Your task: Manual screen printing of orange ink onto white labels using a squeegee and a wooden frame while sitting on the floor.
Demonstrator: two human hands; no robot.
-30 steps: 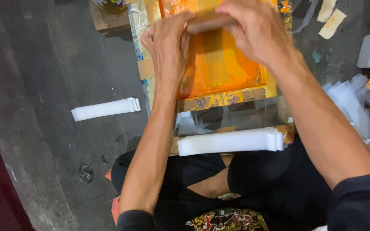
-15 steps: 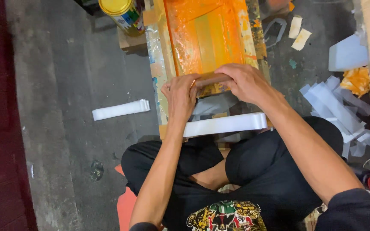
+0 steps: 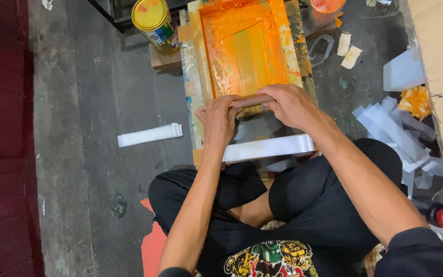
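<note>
1. Both bare forearms reach forward from the bottom of the view, converging toward the middle.
2. The left hand [image 3: 219, 120] is palm down, fingers curled closed around a grip, knuckles up.
3. The right hand [image 3: 289, 104] sits just beside it, slightly further forward, fingers also curled closed, wrist bent a little inward.
4. The right arm wears a dark sleeve pushed up above the elbow.
5. The legs are crossed, in black trousers.

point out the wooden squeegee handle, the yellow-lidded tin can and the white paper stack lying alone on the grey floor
wooden squeegee handle [image 3: 252, 100], head view, bare middle between the hands
yellow-lidded tin can [image 3: 150, 14], head view, lid top
white paper stack [image 3: 148, 135], head view, middle of top sheet
</note>
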